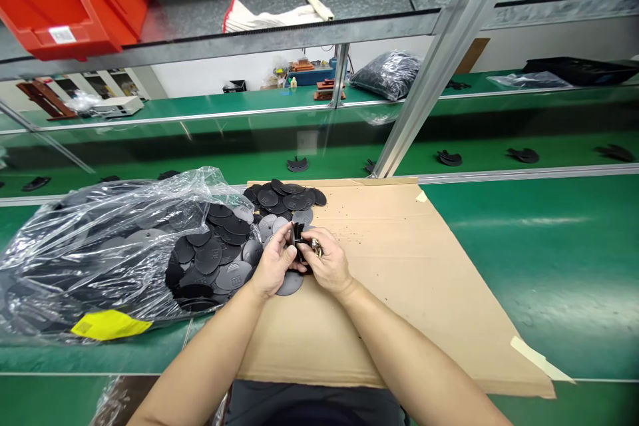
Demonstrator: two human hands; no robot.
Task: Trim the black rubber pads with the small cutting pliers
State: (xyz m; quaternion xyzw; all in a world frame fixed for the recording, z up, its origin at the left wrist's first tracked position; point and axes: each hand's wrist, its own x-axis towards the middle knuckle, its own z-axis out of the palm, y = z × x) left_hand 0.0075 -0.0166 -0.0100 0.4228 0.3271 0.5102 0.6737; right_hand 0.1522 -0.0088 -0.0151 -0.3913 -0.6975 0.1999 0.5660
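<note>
Black discs point(207, 256) crowd a clear bag point(64, 279); left grip point(273, 266) and right grip point(329, 263) clasp more

open cardboard point(414, 286) rightward, discs point(208, 255) — blocking left

The left hand point(273, 266) and right hand point(330, 265) hold a black part point(298, 233) above cardboard point(399, 266), near loose black discs point(208, 256).

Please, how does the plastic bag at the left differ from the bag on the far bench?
The left bag is open, with black discs spilling out; the far bag shows no opening. The left bag lies stretched out; the far bag is a compact, plump bundle. The left bag looks bigger; the far bag, smaller. Both are see-through plastic with dark contents.
</note>
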